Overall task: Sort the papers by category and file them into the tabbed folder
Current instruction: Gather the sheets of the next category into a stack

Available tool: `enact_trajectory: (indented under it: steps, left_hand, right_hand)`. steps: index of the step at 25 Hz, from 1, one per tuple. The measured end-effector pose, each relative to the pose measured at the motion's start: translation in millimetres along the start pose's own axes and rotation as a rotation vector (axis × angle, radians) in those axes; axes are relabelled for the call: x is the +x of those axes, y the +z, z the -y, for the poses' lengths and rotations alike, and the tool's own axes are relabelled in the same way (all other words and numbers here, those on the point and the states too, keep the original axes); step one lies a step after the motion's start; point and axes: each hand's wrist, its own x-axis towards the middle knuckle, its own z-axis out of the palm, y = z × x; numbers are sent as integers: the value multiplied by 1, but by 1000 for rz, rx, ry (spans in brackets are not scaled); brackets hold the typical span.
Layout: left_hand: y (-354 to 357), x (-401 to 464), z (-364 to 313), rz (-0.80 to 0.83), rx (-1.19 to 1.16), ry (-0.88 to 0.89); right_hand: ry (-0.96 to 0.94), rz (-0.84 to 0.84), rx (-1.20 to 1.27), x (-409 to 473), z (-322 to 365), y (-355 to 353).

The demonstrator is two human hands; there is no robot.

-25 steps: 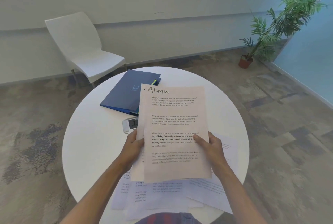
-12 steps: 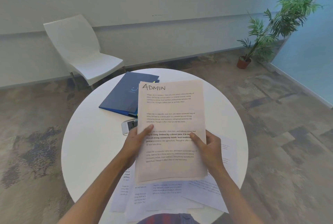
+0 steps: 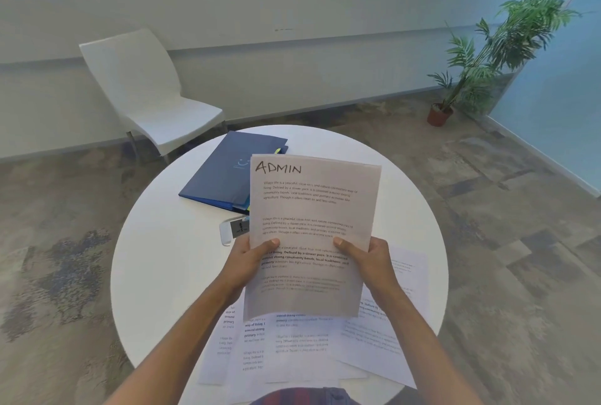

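I hold up a thin stack of papers headed "ADMIN" in handwriting, above the round white table. My left hand grips its left edge, thumb on the front. At the right edge my right hand grips it the same way. A closed blue tabbed folder lies flat on the far side of the table, partly hidden behind the sheets. Several loose printed papers are spread on the table's near edge under my forearms.
A small white device lies on the table just left of the held sheets. A white chair stands behind the table to the left. A potted plant stands on the floor at the far right.
The held sheets have squared up into one aligned stack. My left thumb slid onto the front of the page, and both hands shifted slightly along the edges.
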Motion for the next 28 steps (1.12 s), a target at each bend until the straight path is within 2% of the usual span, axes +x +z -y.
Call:
enact_trajectory:
  steps: [7, 13, 16, 22, 28]
  left_hand:
    - [3, 5, -1, -69, 55, 107]
    - [9, 8, -2, -122, 91, 129]
    - [9, 8, -4, -104, 81, 162]
    - [9, 4, 14, -54, 82, 74]
    - [8, 4, 15, -53, 58, 80]
  right_hand:
    - [-76, -76, -53, -3, -3, 7]
    - [-88, -120, -50, -5, 1, 8]
    - [-106, -128, -62, -5, 2, 7]
    - [-75, -100, -70, -3, -7, 7]
    - [-93, -75, -58, -5, -10, 5]
